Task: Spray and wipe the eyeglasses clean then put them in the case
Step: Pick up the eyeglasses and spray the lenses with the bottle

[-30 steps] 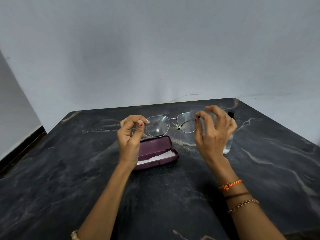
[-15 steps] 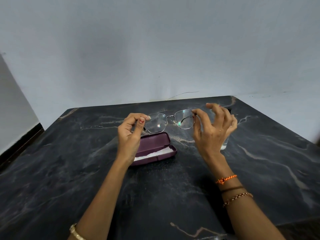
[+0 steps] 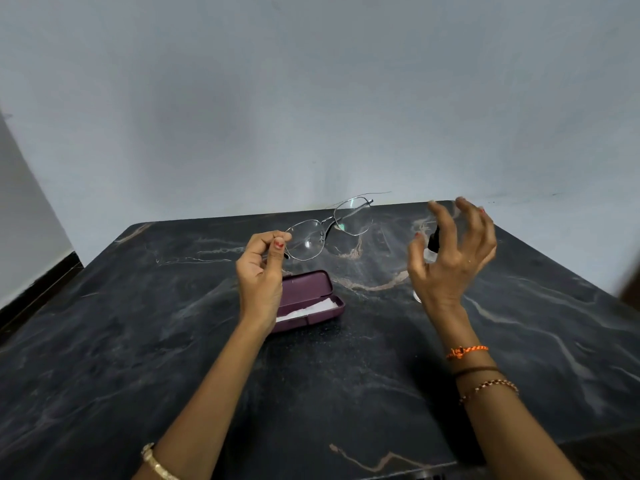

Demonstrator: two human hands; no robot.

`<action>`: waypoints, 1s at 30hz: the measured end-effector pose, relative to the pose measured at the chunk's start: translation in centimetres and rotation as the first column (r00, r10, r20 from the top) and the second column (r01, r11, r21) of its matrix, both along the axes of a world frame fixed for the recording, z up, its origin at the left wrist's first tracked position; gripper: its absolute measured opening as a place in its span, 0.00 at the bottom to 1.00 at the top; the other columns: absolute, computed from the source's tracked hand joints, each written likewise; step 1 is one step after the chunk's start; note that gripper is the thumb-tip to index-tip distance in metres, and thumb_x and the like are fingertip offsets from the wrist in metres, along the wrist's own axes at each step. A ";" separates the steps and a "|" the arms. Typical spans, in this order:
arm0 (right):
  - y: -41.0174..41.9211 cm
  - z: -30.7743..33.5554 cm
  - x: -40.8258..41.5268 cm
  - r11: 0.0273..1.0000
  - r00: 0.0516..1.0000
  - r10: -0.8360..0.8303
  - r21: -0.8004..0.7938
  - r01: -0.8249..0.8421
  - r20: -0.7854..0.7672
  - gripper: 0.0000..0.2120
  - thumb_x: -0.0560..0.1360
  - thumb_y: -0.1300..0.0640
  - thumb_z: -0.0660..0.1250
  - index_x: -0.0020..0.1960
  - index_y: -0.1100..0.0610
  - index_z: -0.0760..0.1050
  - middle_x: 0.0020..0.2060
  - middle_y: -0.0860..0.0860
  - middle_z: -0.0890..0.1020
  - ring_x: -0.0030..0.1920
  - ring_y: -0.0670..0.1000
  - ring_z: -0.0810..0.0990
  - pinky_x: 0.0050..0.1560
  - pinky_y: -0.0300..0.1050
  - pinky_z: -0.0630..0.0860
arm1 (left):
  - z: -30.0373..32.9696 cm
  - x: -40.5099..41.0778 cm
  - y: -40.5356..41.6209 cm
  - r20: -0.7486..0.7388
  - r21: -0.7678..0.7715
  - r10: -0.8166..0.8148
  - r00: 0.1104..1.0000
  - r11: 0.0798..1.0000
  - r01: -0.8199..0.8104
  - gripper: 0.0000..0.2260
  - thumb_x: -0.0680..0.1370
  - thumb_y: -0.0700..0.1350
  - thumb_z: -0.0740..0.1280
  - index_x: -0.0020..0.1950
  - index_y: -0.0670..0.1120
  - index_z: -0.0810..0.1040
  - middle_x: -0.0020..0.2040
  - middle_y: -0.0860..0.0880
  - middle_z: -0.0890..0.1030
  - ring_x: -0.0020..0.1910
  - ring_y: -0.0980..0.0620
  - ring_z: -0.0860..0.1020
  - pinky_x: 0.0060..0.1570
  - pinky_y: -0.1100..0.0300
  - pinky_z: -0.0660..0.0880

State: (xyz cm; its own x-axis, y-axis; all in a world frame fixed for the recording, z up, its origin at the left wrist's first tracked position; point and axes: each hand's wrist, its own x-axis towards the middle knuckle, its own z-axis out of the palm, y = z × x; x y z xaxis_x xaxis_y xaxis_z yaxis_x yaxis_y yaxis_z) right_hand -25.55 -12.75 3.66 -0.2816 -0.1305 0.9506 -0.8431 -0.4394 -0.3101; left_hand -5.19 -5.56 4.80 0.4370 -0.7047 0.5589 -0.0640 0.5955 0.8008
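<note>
Pinching one end of the eyeglasses [image 3: 329,226] between thumb and curled fingers of the left hand [image 3: 261,271], raised above the dark marble table [image 3: 138,341]. Frame thin and metallic, lenses clear, tilted so the far lens rises toward the pale wall [image 3: 311,98]; nothing gripping that far end.

Just below and behind the left hand, lying on the table with its lid open: a maroon case [image 3: 308,299], holding a folded white cloth [image 3: 304,310] inside.

To the right, held up with fingers spread and loosely bent, grasping nothing: the right hand [image 3: 450,254]. Behind it, largely hidden, standing on the table: a small clear spray bottle [image 3: 433,242] with a black top; whether touched by the fingers, cannot tell.

On the right wrist, three bands: an orange thread bracelet [image 3: 467,351], a dark band [image 3: 476,370], a beaded bracelet [image 3: 490,389]. On the left wrist, near the bottom edge, a gold bangle [image 3: 157,464].
</note>
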 end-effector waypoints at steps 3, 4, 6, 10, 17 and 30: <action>-0.7 -0.9 -1.8 0.996 0.998 0.016 0.091 -0.011 -0.062 0.21 0.68 0.48 0.65 0.60 0.49 0.69 0.62 0.50 0.66 0.65 0.54 0.61 0.58 0.65 0.66 | 0.2 -1.0 -0.3 -0.014 0.021 0.032 0.999 0.999 -0.032 0.09 0.76 0.40 0.62 0.41 0.54 0.76 0.44 0.53 0.77 0.44 0.57 0.75 0.50 0.49 0.73; -0.9 -1.4 -2.3 0.994 0.997 0.029 0.109 -0.022 -0.069 0.23 0.67 0.46 0.65 0.60 0.49 0.69 0.63 0.51 0.65 0.65 0.56 0.62 0.60 0.63 0.66 | 0.5 -1.5 -0.6 -0.020 0.016 0.035 0.999 0.999 -0.034 0.09 0.75 0.40 0.62 0.41 0.53 0.76 0.44 0.52 0.77 0.43 0.57 0.75 0.50 0.47 0.73; -1.1 -2.1 -3.1 0.988 0.998 0.067 0.137 -0.066 -0.002 0.27 0.66 0.42 0.66 0.62 0.48 0.66 0.63 0.52 0.64 0.65 0.58 0.62 0.63 0.57 0.62 | 0.9 -2.5 -1.2 -0.046 -0.014 0.038 0.998 0.999 -0.038 0.09 0.75 0.40 0.63 0.40 0.53 0.76 0.44 0.52 0.77 0.42 0.61 0.76 0.51 0.54 0.74; -0.8 -2.1 -3.0 0.948 0.966 0.181 0.229 -0.221 0.185 0.34 0.62 0.39 0.66 0.65 0.43 0.60 0.66 0.58 0.65 0.67 0.59 0.59 0.66 0.56 0.59 | 1.7 -4.6 -3.0 -0.064 -0.029 -0.005 0.998 1.000 0.003 0.09 0.74 0.39 0.63 0.40 0.53 0.77 0.43 0.52 0.77 0.42 0.65 0.76 0.47 0.70 0.74; -0.5 -2.7 -2.8 0.838 0.930 0.331 0.404 -0.367 0.159 0.33 0.64 0.41 0.63 0.67 0.43 0.59 0.57 0.57 0.76 0.56 0.56 0.74 0.53 0.49 0.70 | 1.3 -7.2 -5.6 -0.020 0.058 -0.002 1.000 0.998 0.003 0.06 0.75 0.40 0.63 0.42 0.49 0.78 0.43 0.53 0.76 0.44 0.59 0.75 0.47 0.69 0.73; -0.7 -2.1 -1.7 0.873 0.931 0.338 0.323 -0.365 0.138 0.34 0.61 0.62 0.66 0.64 0.47 0.62 0.43 0.56 0.82 0.33 0.48 0.73 0.34 0.24 0.63 | 0.6 -7.3 -8.2 0.063 0.082 0.131 0.989 0.987 -0.136 0.04 0.75 0.39 0.64 0.44 0.43 0.79 0.41 0.54 0.75 0.42 0.59 0.74 0.44 0.74 0.72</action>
